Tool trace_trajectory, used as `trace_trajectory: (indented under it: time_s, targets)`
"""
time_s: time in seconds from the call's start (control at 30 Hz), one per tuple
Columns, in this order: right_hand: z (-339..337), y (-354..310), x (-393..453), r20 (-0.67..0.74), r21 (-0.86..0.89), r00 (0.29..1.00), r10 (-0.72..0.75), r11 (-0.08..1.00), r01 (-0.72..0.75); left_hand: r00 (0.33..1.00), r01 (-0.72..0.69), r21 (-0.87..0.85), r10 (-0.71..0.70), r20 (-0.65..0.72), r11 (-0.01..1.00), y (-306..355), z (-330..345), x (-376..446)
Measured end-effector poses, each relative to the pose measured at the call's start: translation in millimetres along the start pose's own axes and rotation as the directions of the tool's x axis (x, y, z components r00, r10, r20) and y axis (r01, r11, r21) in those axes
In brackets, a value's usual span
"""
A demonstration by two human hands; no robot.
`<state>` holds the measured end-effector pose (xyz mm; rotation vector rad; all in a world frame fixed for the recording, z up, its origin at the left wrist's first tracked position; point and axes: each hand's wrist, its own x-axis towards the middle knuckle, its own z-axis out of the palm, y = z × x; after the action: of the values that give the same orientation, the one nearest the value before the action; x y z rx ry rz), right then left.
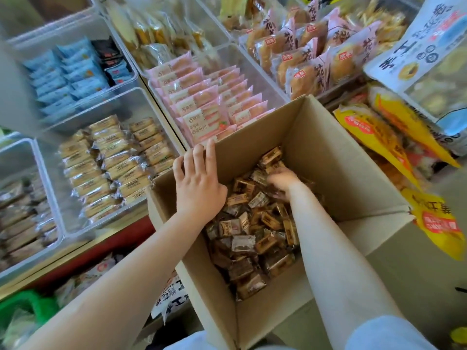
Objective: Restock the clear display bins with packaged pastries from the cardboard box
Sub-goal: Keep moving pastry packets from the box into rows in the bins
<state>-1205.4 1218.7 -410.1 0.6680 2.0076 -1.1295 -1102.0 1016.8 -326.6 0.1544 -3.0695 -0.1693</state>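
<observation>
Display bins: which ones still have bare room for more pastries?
The tan-pastry bin shows bare floor along its far wall and near edge. The far-left bin has a bare far end. The pink-pack bin has a free strip on its right. The bun bin is crowded.

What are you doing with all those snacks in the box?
A person is restocking snack bins. The left hand rests flat on the cardboard box rim, steadying it. The right hand reaches down among the brown packaged pastries inside. The clear bin of tan pastries beside the box already looks well filled.
</observation>
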Motion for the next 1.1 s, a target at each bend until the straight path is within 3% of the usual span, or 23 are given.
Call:
trace_trajectory:
  time_s: [0.07,0.13,0.17,0.2,0.27,0.33,0.4,0.43,0.47,0.53,0.63,0.67,0.73,0.8,0.83,0.9,0.93,0.97,1.03,1.1]
  targets:
    - [-8,-25,-40,0.234,0.215,0.958,-0.168,0.970,0.117,0.998,0.026,-0.136,-0.019,0.053,0.990,0,-13,-1]
    - [-10,-39,-88,0.378,0.415,0.849,-0.369,0.887,0.201,0.989,0.126,-0.417,-0.080,0.126,0.900,-4,-35,-3]
    - [-8,-42,-108,0.410,0.498,0.796,-0.445,0.841,0.214,0.975,0.206,-0.600,-0.109,0.195,0.773,-8,-50,-5]
    - [-3,-45,-126,0.423,0.558,0.747,-0.513,0.797,0.231,0.957,0.281,-0.764,-0.114,0.265,0.581,-14,-67,-9]
    - [15,-52,-157,0.436,0.593,0.677,-0.592,0.755,0.278,0.941,0.339,-0.911,-0.094,0.326,0.234,-32,-96,-22]
    - [42,-64,-184,0.455,0.589,0.639,-0.620,0.748,0.307,0.939,0.337,-0.937,-0.109,0.326,0.097,-57,-114,-38]
    - [77,-80,-209,0.484,0.503,0.620,-0.617,0.777,0.380,0.909,0.381,-0.925,-0.179,0.376,-0.005,-87,-125,-53]
    - [95,-88,-223,0.490,0.391,0.611,-0.621,0.784,0.483,0.876,0.417,-0.904,-0.222,0.428,-0.096,-106,-127,-60]
    - [114,-96,-236,0.473,0.232,0.603,-0.642,0.751,0.619,0.833,0.449,-0.869,-0.254,0.491,-0.206,-126,-128,-68]
    - [154,-110,-260,0.460,-0.070,0.522,-0.718,0.557,0.827,0.739,0.494,-0.791,-0.304,0.601,-0.362,-171,-128,-86]
    - [234,-123,-284,0.619,-0.283,0.356,-0.701,0.224,0.933,0.669,0.551,-0.753,-0.349,0.657,-0.360,-234,-132,-122]
    - [261,-124,-287,0.647,-0.289,0.334,-0.685,0.186,0.939,0.654,0.539,-0.744,-0.360,0.665,-0.396,-253,-136,-134]
    - [309,-131,-299,0.644,-0.268,0.382,-0.663,0.273,0.924,0.617,0.489,-0.730,-0.403,0.676,-0.476,-297,-139,-152]
    - [349,-142,-308,0.610,-0.244,0.493,-0.620,0.445,0.862,0.564,0.438,-0.790,-0.554,0.613,-0.428,-349,-131,-168]
    - [368,-147,-308,0.587,-0.251,0.534,-0.609,0.490,0.835,0.520,0.455,-0.846,-0.688,0.506,-0.279,-376,-122,-177]
    - [410,-156,-299,0.523,-0.322,0.569,-0.635,0.471,0.821,0.488,0.611,-0.771,-0.852,0.187,0.180,-429,-100,-196]
    - [431,-162,-295,0.484,-0.373,0.581,-0.654,0.447,0.813,0.523,0.701,-0.616,-0.846,0.100,0.361,-450,-89,-203]
    - [452,-167,-288,0.451,-0.421,0.584,-0.675,0.416,0.806,0.572,0.744,-0.466,-0.817,0.075,0.478,-471,-77,-209]
    - [490,-180,-279,0.403,-0.518,0.567,-0.718,0.332,0.788,0.660,0.744,-0.263,-0.739,0.139,0.614,-501,-55,-220]
    - [526,-197,-269,0.389,-0.567,0.508,-0.769,0.235,0.790,0.696,0.718,-0.204,-0.681,0.228,0.665,-515,-37,-230]
